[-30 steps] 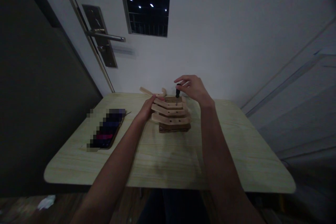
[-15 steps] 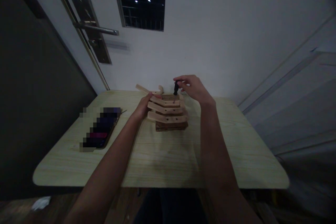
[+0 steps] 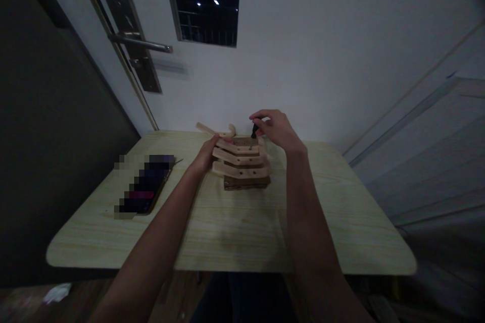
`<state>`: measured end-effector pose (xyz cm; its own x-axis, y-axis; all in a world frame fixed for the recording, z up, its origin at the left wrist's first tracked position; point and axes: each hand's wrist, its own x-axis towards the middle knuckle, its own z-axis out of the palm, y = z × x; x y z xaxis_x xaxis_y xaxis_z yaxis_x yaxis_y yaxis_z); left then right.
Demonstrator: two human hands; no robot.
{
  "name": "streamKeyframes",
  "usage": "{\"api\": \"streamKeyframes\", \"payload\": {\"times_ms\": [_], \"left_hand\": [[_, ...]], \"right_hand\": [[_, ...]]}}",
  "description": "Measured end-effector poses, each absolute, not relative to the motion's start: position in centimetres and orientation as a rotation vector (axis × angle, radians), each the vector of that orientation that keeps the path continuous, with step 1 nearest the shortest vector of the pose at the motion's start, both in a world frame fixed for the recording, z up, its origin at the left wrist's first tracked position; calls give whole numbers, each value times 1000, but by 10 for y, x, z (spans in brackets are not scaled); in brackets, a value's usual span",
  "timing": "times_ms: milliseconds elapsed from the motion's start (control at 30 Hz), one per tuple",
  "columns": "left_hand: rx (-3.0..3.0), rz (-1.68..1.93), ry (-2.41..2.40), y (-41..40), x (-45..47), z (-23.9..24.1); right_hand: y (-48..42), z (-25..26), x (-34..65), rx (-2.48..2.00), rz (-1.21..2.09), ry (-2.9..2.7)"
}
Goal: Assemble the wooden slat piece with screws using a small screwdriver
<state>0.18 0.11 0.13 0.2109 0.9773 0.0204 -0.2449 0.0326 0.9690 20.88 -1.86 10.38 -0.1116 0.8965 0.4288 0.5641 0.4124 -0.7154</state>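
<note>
A dark wooden base (image 3: 246,182) with three pale curved wooden strips (image 3: 242,170) across it lies on the far middle of the table. My left hand (image 3: 206,154) presses on the left ends of the strips, fingers together. My right hand (image 3: 276,128) pinches the black handle of a small screwdriver (image 3: 255,128), which stands upright with its tip on the farthest strip. One loose curved wooden piece (image 3: 215,130) lies behind the stack, by the wall.
A phone (image 3: 146,190) lies on the left part of the light wooden table (image 3: 235,232). A white wall with a dark window rises right behind the table. A door with a metal lever handle (image 3: 140,44) stands at the left.
My right hand has curled tighter over the screwdriver handle and turned slightly. My left hand stays on the strips. The camera has shifted a little.
</note>
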Motion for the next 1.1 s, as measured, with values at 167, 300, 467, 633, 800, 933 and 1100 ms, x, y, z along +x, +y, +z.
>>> {"api": "streamKeyframes", "payload": {"times_ms": [167, 300, 467, 633, 800, 933, 1100], "left_hand": [[1130, 1157, 867, 2, 1, 0], [1134, 1150, 878, 1, 1, 1], [1103, 1150, 874, 2, 2, 2], [1129, 1156, 859, 6, 0, -5], [1182, 1170, 879, 10, -2, -10], [1165, 1159, 878, 8, -2, -8], [1140, 1149, 877, 3, 1, -1]], "right_hand": [[-22, 104, 209, -1220, 625, -1799], [-25, 109, 208, -1255, 474, -1837], [-23, 113, 208, -1341, 300, -1849], [-21, 108, 211, -1328, 270, -1871], [-24, 106, 213, -1261, 393, -1930], [-26, 110, 210, -1266, 431, -1909], [-22, 111, 205, -1304, 218, -1861]]}}
